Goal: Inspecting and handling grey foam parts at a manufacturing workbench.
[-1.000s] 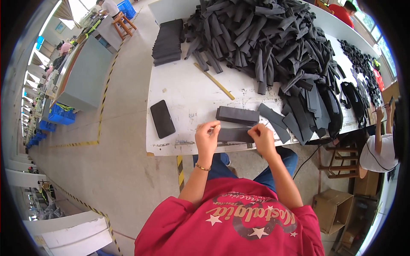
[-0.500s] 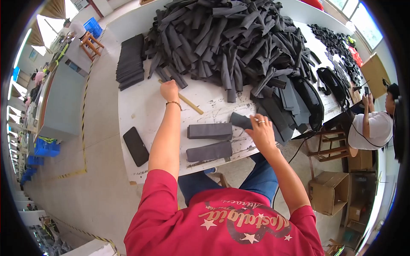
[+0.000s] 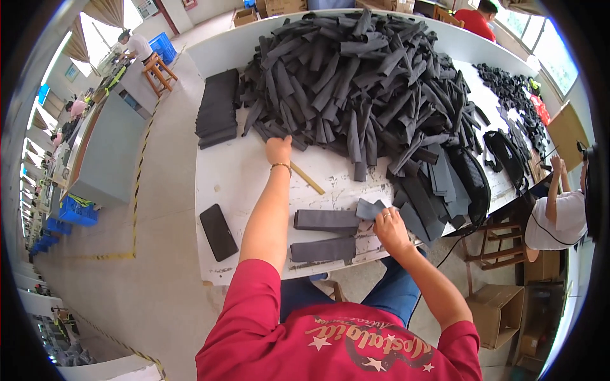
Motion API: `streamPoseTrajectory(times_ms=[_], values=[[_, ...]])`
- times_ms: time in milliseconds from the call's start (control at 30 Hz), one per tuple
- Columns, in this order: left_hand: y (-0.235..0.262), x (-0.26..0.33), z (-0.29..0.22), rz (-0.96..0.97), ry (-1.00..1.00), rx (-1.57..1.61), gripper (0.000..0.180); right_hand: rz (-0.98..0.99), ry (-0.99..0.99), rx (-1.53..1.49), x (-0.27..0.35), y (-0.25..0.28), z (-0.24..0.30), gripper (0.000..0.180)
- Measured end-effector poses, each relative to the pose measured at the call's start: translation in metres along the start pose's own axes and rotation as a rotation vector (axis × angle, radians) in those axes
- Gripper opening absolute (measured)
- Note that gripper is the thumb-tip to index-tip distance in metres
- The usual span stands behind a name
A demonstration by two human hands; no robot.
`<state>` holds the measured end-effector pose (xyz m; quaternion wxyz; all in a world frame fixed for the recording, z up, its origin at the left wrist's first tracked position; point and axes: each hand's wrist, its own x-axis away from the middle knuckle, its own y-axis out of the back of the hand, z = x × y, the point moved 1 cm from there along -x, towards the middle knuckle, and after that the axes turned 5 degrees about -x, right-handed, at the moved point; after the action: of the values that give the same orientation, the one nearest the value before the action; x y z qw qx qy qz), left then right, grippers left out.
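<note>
From where I stand, the person's left hand (image 3: 278,151) reaches to the lower edge of the pile (image 3: 343,82), in the upper middle of the frame. Its fingers are curled beside the end of a limp strip (image 3: 261,131); they hide the contact, so I cannot tell whether they grip it. The right hand (image 3: 390,230), right of the centre, pinches a grey piece (image 3: 368,208), and seems to take it by one end so that the other end stays free.

Below the centre lie an upper bundle (image 3: 325,220) and a lower bundle (image 3: 324,249), nearly parallel and a little apart, probably because this place is easy for both arms. The pile fills the far side of the tabletop (image 3: 210,181), perhaps to leave the near side for handling. The neat stack (image 3: 218,108) at the upper left overlaps in a row, maybe to keep it apart from the loose pile. The phone (image 3: 218,232) lies at the lower left, I suppose out of the way.

As for writing, the red shirt (image 3: 305,343) carries large pale letters and stars. I can read no label on the pile or the bundles.
</note>
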<state>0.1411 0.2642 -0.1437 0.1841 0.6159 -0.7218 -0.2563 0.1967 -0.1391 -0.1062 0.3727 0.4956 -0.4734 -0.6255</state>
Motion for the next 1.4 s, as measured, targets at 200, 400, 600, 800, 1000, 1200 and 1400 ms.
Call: streamPoseTrajectory(times_ms=[200,400,600,800,1000,1200,1400], values=[[0.022,0.024,-0.012,0.170,0.243,0.746,0.013,-0.370,-0.124,-0.457,-0.012,0.024,0.001,0.019],[0.070,0.100,-0.019,0.484,0.348,1.150,0.012,-0.219,-0.303,-0.927,-0.052,0.058,0.013,0.019],[0.111,0.157,-0.016,0.542,0.479,1.301,0.017,-0.169,-0.108,-0.852,-0.050,0.080,0.064,0.031],[0.128,0.199,-0.036,0.570,0.417,1.283,0.024,-0.233,-0.240,-0.924,-0.039,0.093,0.087,0.044],[0.122,0.219,-0.046,0.721,0.342,1.210,0.029,-0.365,-0.165,-0.781,-0.036,0.095,0.083,0.036],[0.127,0.226,-0.051,0.798,0.399,1.224,0.028,-0.428,-0.074,-0.535,-0.036,0.096,0.074,0.032],[0.130,0.239,-0.061,0.774,0.282,1.234,0.025,-0.499,-0.048,-0.357,-0.039,0.098,0.081,0.037]])
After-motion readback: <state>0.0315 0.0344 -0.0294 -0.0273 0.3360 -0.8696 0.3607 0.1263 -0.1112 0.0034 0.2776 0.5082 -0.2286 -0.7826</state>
